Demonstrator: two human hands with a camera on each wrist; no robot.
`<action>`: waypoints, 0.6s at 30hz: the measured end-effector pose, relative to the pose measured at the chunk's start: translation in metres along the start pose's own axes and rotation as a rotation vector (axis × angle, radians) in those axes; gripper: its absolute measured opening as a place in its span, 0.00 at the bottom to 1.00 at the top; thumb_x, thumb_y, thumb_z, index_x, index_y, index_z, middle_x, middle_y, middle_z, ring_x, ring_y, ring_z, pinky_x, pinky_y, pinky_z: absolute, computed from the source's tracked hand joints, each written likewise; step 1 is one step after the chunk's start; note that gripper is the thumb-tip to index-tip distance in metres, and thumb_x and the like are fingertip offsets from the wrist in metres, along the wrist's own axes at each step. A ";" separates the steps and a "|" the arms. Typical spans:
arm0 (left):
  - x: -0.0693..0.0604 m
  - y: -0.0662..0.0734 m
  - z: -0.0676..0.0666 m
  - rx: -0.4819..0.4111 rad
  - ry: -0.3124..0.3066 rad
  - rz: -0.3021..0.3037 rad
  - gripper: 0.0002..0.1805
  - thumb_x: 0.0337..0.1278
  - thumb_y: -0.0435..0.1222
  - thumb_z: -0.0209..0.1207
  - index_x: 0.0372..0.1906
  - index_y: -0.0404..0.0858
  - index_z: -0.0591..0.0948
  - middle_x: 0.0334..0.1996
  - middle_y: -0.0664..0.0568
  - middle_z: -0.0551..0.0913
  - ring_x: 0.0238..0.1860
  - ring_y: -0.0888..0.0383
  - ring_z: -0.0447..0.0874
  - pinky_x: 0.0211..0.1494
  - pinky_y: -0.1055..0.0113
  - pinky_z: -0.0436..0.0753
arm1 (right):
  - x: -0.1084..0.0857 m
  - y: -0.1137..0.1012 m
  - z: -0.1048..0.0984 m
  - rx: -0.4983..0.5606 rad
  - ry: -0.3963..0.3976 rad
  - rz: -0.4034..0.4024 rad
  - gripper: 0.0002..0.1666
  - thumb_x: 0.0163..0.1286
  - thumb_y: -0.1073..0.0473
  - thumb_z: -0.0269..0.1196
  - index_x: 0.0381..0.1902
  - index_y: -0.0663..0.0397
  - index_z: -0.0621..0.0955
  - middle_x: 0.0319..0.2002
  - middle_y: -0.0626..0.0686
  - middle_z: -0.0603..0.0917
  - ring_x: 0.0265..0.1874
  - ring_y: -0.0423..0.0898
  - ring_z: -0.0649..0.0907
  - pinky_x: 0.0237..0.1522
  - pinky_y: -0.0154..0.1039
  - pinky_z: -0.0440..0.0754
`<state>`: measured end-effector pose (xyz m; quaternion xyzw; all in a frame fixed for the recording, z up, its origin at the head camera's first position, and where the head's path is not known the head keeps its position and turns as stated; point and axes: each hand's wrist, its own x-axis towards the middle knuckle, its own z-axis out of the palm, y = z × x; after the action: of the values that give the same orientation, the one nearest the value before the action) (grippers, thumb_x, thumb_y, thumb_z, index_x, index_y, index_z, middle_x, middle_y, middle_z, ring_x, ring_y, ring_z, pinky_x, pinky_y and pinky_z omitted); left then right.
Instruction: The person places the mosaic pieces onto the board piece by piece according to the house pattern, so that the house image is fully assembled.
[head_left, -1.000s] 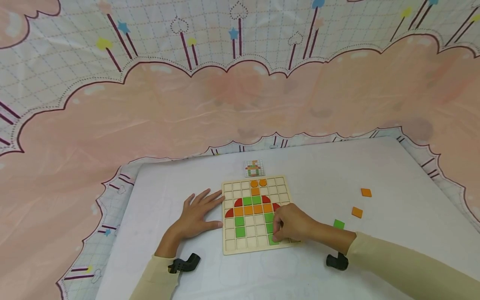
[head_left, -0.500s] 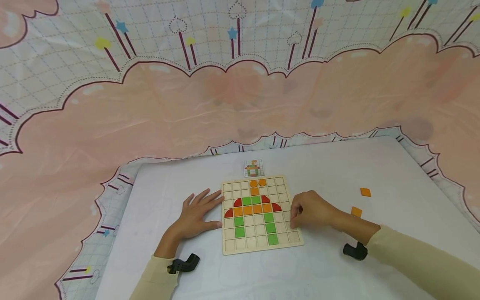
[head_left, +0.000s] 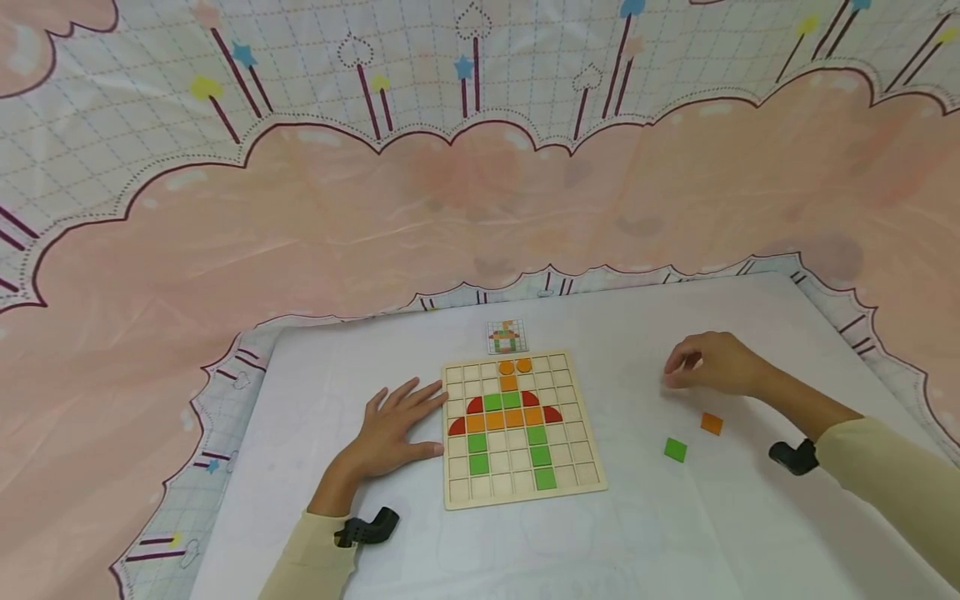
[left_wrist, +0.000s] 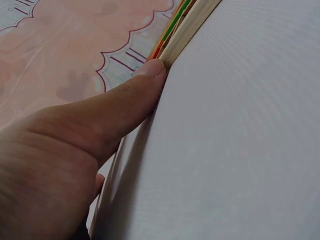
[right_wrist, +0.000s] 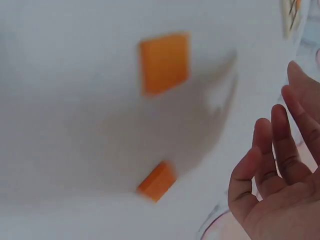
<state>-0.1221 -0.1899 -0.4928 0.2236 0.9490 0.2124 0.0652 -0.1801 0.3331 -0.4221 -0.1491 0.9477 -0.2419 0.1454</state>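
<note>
My left hand (head_left: pixel 399 425) lies spread on the table, its fingertips and thumb touching the left edge of the wooden grid board (head_left: pixel 510 493). The left wrist view shows my left thumb (left_wrist: pixel 120 107) against the board's side. Green, orange and red pieces fill part of the grid. To the right of the board, my right hand (head_left: pixel 716 362) hovers over the table with bent fingers. In the right wrist view its fingers hold nothing, and two orange tiles lie beside it, one square tile (right_wrist: pixel 165 64) and another tile (right_wrist: pixel 158 181). One of these is hidden by the hand in the head view.
A small pattern card (head_left: pixel 507 337) lies just behind the board. A green square tile (head_left: pixel 676 450) and an orange square tile (head_left: pixel 712 423) lie on the white table (head_left: pixel 600 550) right of the board. A patterned cloth (head_left: pixel 450 208) rises behind the table.
My right hand has left the green pieces on the board's lower right and moved right and back, over the loose tiles. My left hand has stayed in place.
</note>
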 end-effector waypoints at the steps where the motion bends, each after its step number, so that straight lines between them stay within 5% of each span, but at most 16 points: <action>1: 0.000 0.000 0.000 0.000 0.000 0.000 0.45 0.56 0.59 0.68 0.78 0.54 0.67 0.81 0.56 0.61 0.83 0.43 0.47 0.78 0.31 0.40 | -0.001 0.008 -0.003 0.001 -0.002 0.030 0.12 0.63 0.47 0.74 0.39 0.45 0.88 0.40 0.47 0.86 0.43 0.49 0.79 0.36 0.37 0.79; 6: 0.000 0.001 -0.001 -0.008 -0.006 -0.003 0.45 0.56 0.58 0.68 0.78 0.53 0.66 0.81 0.56 0.60 0.83 0.43 0.46 0.78 0.32 0.39 | -0.009 0.042 -0.017 0.023 -0.005 0.135 0.20 0.64 0.45 0.73 0.46 0.52 0.87 0.41 0.51 0.85 0.42 0.50 0.79 0.34 0.38 0.80; 18: 0.001 0.001 -0.001 -0.011 -0.003 -0.001 0.45 0.55 0.58 0.68 0.78 0.54 0.67 0.81 0.56 0.60 0.83 0.43 0.46 0.78 0.32 0.39 | -0.020 0.091 -0.021 -0.029 -0.033 0.142 0.20 0.61 0.44 0.75 0.43 0.50 0.88 0.44 0.51 0.87 0.44 0.51 0.82 0.43 0.42 0.82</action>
<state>-0.1227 -0.1893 -0.4920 0.2233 0.9479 0.2170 0.0679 -0.1888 0.4250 -0.4458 -0.0874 0.9568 -0.2145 0.1758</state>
